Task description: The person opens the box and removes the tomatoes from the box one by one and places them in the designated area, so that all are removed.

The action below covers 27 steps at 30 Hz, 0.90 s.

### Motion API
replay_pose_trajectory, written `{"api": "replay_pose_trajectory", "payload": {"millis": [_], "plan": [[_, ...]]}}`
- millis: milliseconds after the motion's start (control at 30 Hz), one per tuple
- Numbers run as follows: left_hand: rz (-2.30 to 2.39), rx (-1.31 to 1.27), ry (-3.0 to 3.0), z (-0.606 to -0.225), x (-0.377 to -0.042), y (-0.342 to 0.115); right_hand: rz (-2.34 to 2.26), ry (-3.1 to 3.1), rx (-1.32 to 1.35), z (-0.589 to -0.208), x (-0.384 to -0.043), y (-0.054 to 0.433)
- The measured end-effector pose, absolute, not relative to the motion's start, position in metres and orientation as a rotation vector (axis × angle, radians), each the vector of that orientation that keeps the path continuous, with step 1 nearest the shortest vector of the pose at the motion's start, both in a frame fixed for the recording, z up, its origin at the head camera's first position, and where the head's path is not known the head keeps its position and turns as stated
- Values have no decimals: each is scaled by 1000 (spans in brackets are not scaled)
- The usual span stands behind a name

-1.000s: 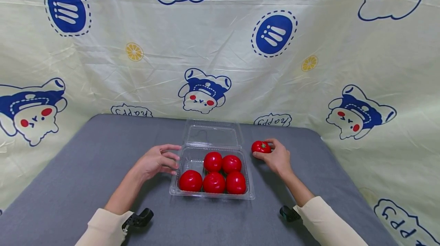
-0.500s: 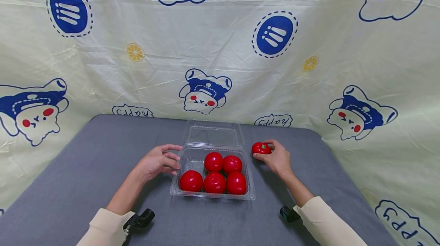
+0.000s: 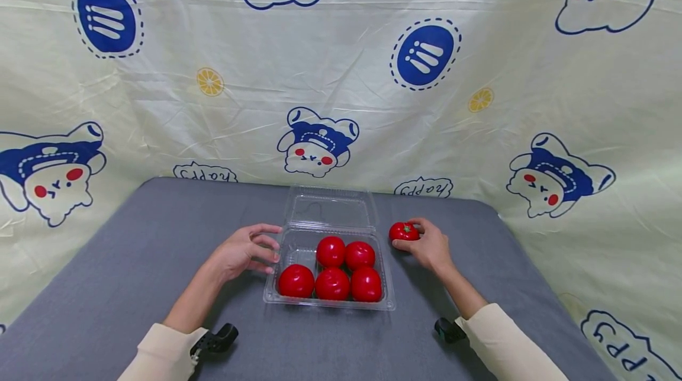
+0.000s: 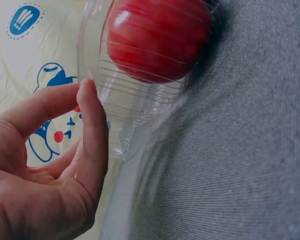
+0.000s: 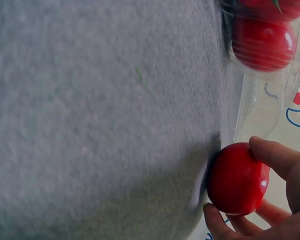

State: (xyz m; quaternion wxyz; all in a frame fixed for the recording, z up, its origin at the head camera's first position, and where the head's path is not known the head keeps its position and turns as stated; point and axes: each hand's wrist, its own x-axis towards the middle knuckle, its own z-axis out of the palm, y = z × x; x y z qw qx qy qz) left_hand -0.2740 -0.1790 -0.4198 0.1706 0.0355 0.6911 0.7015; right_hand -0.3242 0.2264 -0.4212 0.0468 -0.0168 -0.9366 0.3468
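My right hand [image 3: 428,246] grips a red tomato [image 3: 403,231] with a green stem scar, between thumb and fingers, just right of the plastic box. In the right wrist view that tomato [image 5: 237,179] is beside the grey cloth; I cannot tell whether it rests on it. Over at the box's left side, my left hand [image 3: 244,252] has its fingers loosely bent and spread, the tips at the rim. The clear clamshell box [image 3: 290,241] lies with its lid [image 3: 331,206] folded back. Several tomatoes [image 3: 333,284] sit inside, and its back left corner holds none.
Grey cloth [image 3: 160,239] covers the table, whose far edge runs behind the box lid. A pale curtain [image 3: 362,61] printed with cartoon bears hangs behind. Black wrist straps [image 3: 215,338] show near both cream sleeves [image 3: 165,351].
The right hand and its tomato have come down very slightly towards the near side. The left hand and the box look the same.
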Motion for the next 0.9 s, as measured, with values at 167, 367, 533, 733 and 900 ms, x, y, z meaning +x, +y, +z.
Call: {"api": "replay_pose_trajectory", "payload": {"millis": [167,367,533,733,900], "plan": [[1986,79,1965,-421,-274,-179,1067,-2896,-67,-420,-327,229],[1985,91,1960,-420,-275,-179,1053,-2918,-58,-419,-327,230],[1984,90,1956,-419,-275,-179,1052,-2922,-62,-419,-327,230],[1983,90,1957,-419,-273,-180,1072,-2931,-78,-417,-327,230],[1981,92,1962,-419,-273,-180,1066,-2948,-75,-413,-327,231]]}}
